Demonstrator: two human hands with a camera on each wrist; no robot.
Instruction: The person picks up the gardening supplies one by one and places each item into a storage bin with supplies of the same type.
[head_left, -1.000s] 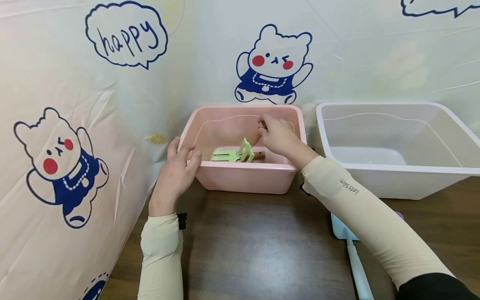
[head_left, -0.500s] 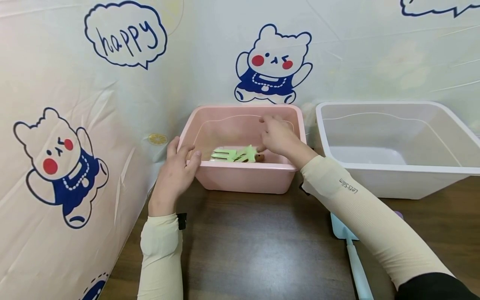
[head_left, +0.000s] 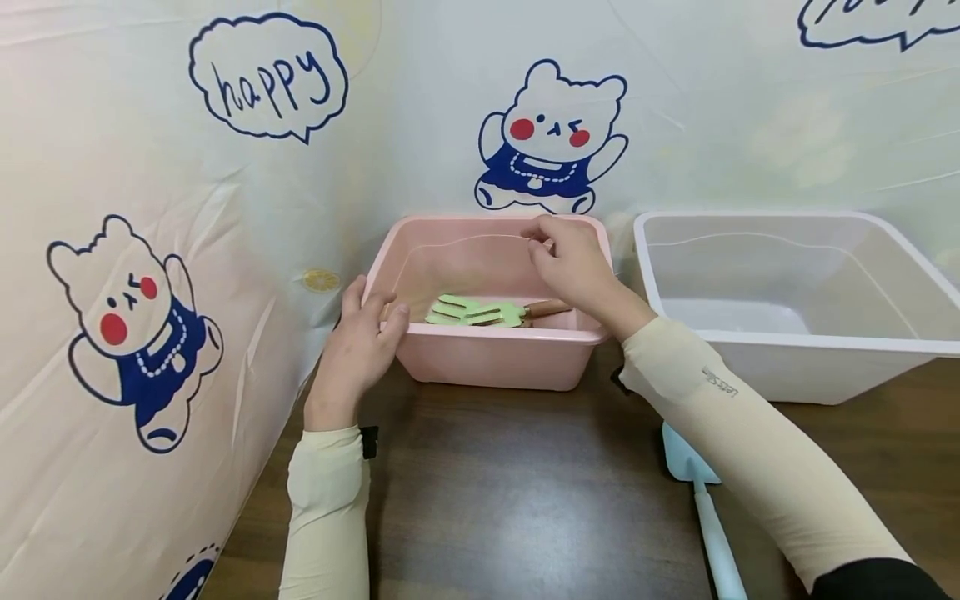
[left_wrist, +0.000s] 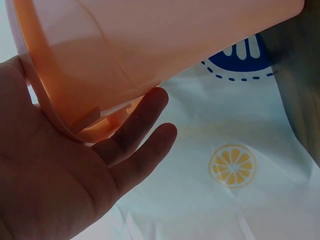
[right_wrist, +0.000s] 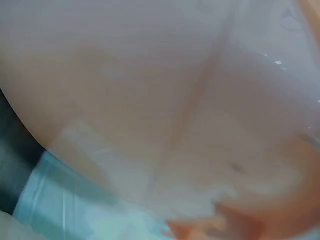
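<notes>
I see the left hand on the near-left corner of the pink tub's rim, its fingers relaxed. The right hand hangs over the tub's right half, fingers loosely bent with nothing in them (the right wrist view is mostly blur). Between them is room above the green pronged tools, which lie overlapped on the tub floor, a brown handle angling right. Just a narrow gap separates the white tub; both have smooth, rounded rims. The worktop is dark wood-grain.
</notes>
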